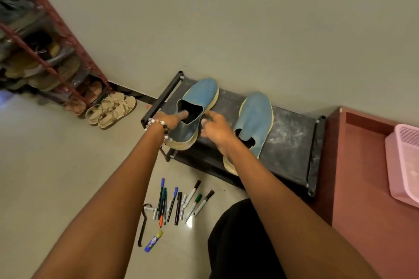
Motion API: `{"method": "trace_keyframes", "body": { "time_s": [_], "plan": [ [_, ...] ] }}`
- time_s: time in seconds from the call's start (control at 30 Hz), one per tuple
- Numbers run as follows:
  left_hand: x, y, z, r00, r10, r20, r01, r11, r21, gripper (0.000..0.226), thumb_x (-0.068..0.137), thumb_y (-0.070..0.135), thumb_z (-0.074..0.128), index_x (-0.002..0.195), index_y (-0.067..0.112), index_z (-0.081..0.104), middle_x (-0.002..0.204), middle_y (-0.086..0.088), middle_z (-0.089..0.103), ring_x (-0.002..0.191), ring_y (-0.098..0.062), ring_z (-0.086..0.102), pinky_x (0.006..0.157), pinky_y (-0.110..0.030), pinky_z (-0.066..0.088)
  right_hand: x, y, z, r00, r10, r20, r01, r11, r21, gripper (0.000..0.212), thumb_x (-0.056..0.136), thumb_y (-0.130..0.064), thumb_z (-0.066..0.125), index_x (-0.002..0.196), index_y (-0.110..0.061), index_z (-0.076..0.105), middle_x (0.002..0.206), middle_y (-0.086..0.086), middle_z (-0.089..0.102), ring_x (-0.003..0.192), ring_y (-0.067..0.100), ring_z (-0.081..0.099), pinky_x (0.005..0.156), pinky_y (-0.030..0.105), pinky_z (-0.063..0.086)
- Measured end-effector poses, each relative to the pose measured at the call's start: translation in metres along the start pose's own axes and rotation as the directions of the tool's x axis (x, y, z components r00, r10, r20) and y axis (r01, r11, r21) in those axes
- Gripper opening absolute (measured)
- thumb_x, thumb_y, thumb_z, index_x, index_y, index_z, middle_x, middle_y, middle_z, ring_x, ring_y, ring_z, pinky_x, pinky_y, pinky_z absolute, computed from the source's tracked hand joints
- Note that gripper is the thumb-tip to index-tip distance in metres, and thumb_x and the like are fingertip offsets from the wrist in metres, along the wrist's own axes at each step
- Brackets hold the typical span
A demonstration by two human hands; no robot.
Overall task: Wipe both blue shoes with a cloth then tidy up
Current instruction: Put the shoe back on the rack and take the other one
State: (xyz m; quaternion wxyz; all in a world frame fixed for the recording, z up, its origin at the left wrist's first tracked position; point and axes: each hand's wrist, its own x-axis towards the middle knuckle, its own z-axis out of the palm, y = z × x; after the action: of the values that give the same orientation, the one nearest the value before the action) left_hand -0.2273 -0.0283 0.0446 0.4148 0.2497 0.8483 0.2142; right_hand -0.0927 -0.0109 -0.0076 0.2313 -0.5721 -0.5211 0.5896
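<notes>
Blue shoes both sit on the black rack (292, 133), left hand (169, 120) with fingers tucked into the left shoe (199, 102), right hand (215, 129) loosely open beside it near the right shoe (256, 118), no cloth in sight so wiping looks not started or already over

matt suede-like blue shoes (199, 106), dusty black rack (292, 133)

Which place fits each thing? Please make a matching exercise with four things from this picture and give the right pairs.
Things:
1. left blue shoe
2. right blue shoe
3. pens and markers
4. pink basket

Places:
A. on the floor in front of the black rack
B. on the reddish surface at the right edge
C. on the rack, left hand at its opening
D. on the rack, partly behind the right hand and wrist

Pairs: 1-C, 2-D, 3-A, 4-B
</notes>
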Motion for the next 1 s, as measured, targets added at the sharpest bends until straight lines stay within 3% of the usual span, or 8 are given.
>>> {"method": "trace_keyframes", "body": {
  "time_s": [0.07, 0.2, 0.4, 0.47, 0.53, 0.63, 0.73, 1.0],
  "plan": [
    [0.003, 0.001, 0.002, 0.999, -0.026, 0.048, 0.023, 0.998, 0.058, 0.06, 0.088, 0.033, 0.062, 0.132, -0.003, 0.046, 0.129, -0.02, 0.054, 0.114, -0.038, 0.054, 0.087, -0.042, 0.048, 0.007, 0.009, 0.013, 0.992, 0.035, 0.123, -0.032, 0.999, -0.027, 0.047, 0.09, -0.016, 0.041, 0.133, -0.034, 0.043, 0.131, 0.001, 0.054, 0.123, 0.024, 0.049, 0.102, 0.048, 0.043],
    [0.005, -0.005, 0.014, 0.987, 0.066, -0.148, -0.061, 0.997, 0.04, 0.037, 0.095, 0.009, 0.046, 0.127, -0.008, 0.048, 0.125, -0.024, 0.055, 0.114, -0.039, 0.054, 0.09, -0.039, 0.046, 0.004, 0.016, 0.026, 0.976, 0.08, 0.204, -0.085, 0.996, 0.013, 0.065, 0.092, -0.007, 0.04, 0.147, -0.035, 0.017, 0.148, 0.002, 0.038, 0.135, 0.025, 0.037, 0.108, 0.049, 0.036],
    [-0.019, -0.02, 0.008, 0.958, 0.137, -0.253, -0.135, 0.991, 0.026, 0.034, 0.095, 0.006, 0.047, 0.126, -0.006, 0.054, 0.126, -0.025, 0.055, 0.117, -0.038, 0.052, 0.095, -0.04, 0.044, -0.035, 0.005, 0.012, 0.984, 0.0, 0.18, -0.031, 0.984, 0.174, 0.06, 0.094, -0.004, 0.043, 0.147, -0.025, 0.025, 0.141, -0.003, 0.045, 0.124, 0.018, 0.048, 0.103, 0.041, 0.044],
    [-0.039, -0.02, 0.006, 0.937, 0.225, -0.269, -0.233, 0.972, 0.0, 0.024, 0.094, 0.006, 0.047, 0.103, -0.007, 0.065, 0.101, -0.021, 0.062, 0.104, -0.037, 0.057, 0.084, -0.036, 0.046, -0.06, -0.008, -0.001, 0.992, -0.056, 0.113, 0.025, 0.965, 0.259, 0.048, 0.095, -0.007, 0.045, 0.141, -0.019, 0.038, 0.132, 0.001, 0.055, 0.116, 0.018, 0.056, 0.095, 0.036, 0.05],
    [-0.065, -0.016, 0.007, 0.908, 0.327, -0.262, -0.338, 0.941, 0.003, 0.027, 0.093, 0.004, 0.047, 0.069, -0.004, 0.057, 0.068, -0.012, 0.051, 0.077, -0.03, 0.054, 0.069, -0.03, 0.038, -0.089, -0.02, -0.021, 0.997, -0.072, -0.01, 0.071, 0.943, 0.324, 0.04, 0.097, -0.015, 0.048, 0.137, -0.015, 0.043, 0.124, 0.008, 0.06, 0.107, 0.019, 0.062, 0.088, 0.031, 0.054],
    [-0.111, -0.008, 0.016, 0.862, 0.466, -0.198, -0.47, 0.882, 0.029, 0.04, 0.093, 0.005, 0.048, 0.053, 0.006, 0.039, 0.056, -0.006, 0.04, 0.055, -0.018, 0.041, 0.062, -0.028, 0.034, -0.141, -0.028, -0.064, 0.977, -0.081, -0.198, 0.149, 0.921, 0.359, 0.033, 0.094, -0.033, 0.054, 0.122, -0.015, 0.054, 0.108, 0.008, 0.066, 0.088, 0.02, 0.069, 0.075, 0.027, 0.058],
    [-0.16, 0.0, 0.039, 0.816, 0.571, -0.094, -0.569, 0.821, 0.049, 0.038, 0.093, 0.007, 0.048, 0.055, 0.007, 0.044, 0.055, -0.005, 0.042, 0.053, -0.017, 0.041, 0.056, -0.029, 0.033, -0.191, -0.016, -0.111, 0.94, -0.061, -0.336, 0.19, 0.911, 0.366, 0.04, 0.087, -0.046, 0.06, 0.112, -0.016, 0.056, 0.097, 0.005, 0.07, 0.079, 0.021, 0.071, 0.071, 0.032, 0.058],
    [-0.272, 0.004, 0.157, 0.657, 0.696, 0.289, -0.746, 0.656, 0.115, 0.031, 0.092, 0.011, 0.053, 0.062, 0.003, 0.055, 0.072, -0.026, 0.059, 0.08, -0.039, 0.058, 0.071, -0.038, 0.045, -0.313, 0.086, -0.239, 0.826, 0.197, -0.528, 0.128, 0.847, 0.516, 0.047, 0.082, -0.034, 0.071, 0.11, -0.003, 0.05, 0.094, 0.022, 0.068, 0.077, 0.037, 0.069, 0.066, 0.043, 0.059]
  ]
}}
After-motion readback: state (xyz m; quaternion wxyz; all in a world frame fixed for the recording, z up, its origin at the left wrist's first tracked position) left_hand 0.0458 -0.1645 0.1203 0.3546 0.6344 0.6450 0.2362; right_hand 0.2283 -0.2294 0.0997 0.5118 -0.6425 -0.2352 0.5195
